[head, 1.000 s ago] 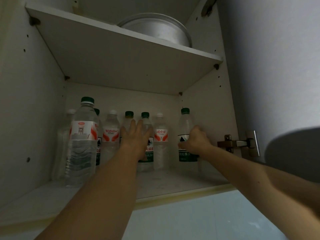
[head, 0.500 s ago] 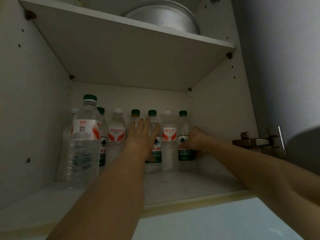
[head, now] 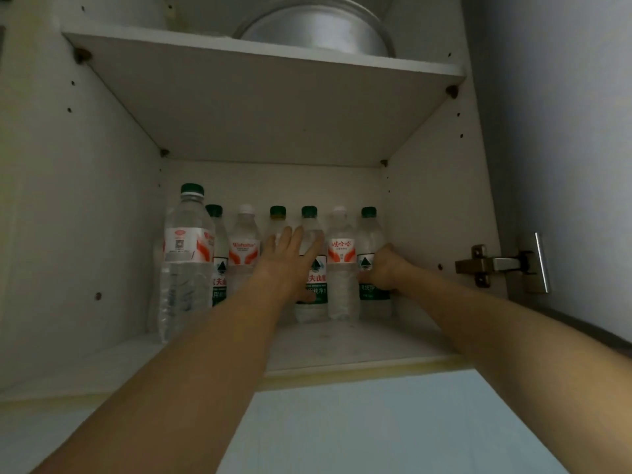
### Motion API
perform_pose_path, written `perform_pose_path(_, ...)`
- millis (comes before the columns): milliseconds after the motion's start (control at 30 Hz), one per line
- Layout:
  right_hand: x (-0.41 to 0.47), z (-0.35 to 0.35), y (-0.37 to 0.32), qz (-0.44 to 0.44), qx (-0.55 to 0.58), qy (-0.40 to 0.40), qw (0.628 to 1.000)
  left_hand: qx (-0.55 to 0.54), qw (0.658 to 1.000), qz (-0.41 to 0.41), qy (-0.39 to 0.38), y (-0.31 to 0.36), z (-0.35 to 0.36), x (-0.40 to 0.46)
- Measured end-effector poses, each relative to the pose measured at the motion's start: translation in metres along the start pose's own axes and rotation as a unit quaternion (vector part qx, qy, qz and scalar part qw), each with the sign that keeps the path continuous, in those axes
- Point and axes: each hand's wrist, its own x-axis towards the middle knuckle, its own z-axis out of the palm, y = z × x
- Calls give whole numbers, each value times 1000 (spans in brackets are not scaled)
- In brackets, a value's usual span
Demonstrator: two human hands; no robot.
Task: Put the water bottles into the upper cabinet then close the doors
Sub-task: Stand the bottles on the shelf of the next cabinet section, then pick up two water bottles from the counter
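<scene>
Several clear water bottles stand in a row at the back of the upper cabinet's lower shelf (head: 393, 347). My right hand (head: 384, 270) grips the rightmost green-capped bottle (head: 369, 234), which stands at the right end of the row near the cabinet's right wall. My left hand (head: 290, 260) presses with straight, spread fingers against two green-capped bottles (head: 309, 220) in the middle. A taller bottle with a red and white label (head: 186, 254) stands further forward at the left.
The right cabinet door (head: 564, 131) stands open, its metal hinge (head: 502, 265) showing on the right wall. A metal pot (head: 318, 29) sits on the upper shelf (head: 260, 53). Bare shelf lies in front of the row.
My right hand has pushed the green-capped bottle back and left until it joined the row. My left hand has stayed against the middle bottles. The view has shifted closer and tilted up.
</scene>
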Motion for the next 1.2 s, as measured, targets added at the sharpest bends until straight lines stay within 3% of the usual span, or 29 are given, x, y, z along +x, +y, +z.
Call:
perform_pose_path(133,-26,-9,-17,-92,-31,33,995,-146,988,-5,55,-12,-26,-17)
perform_pose_path(333,-112,-18,-68,-245,-100,113,958,-322,931,-90,146,-32,-93,-78)
perform_pose_path(567,-255,9,-109,-376,-15,140,916,-463,859,-117,186,-60,-142,-200)
perform_pose_path(700,-333,39,-107,-357,4,118,926,-536,815,-157,155,-66,-137,-282)
perform_pose_path(900,-436,98,-69,-262,-11,-63,963,-561,805,-188,41,-49,-92,-394)
perform_pose_path(1067,-485,151,-19,-124,12,-188,974,-598,763,-240,-49,-13,-38,-470)
perform_pose_path(1200,-517,200,40,-29,16,-267,963,-604,727,-280,-168,33,18,-539)
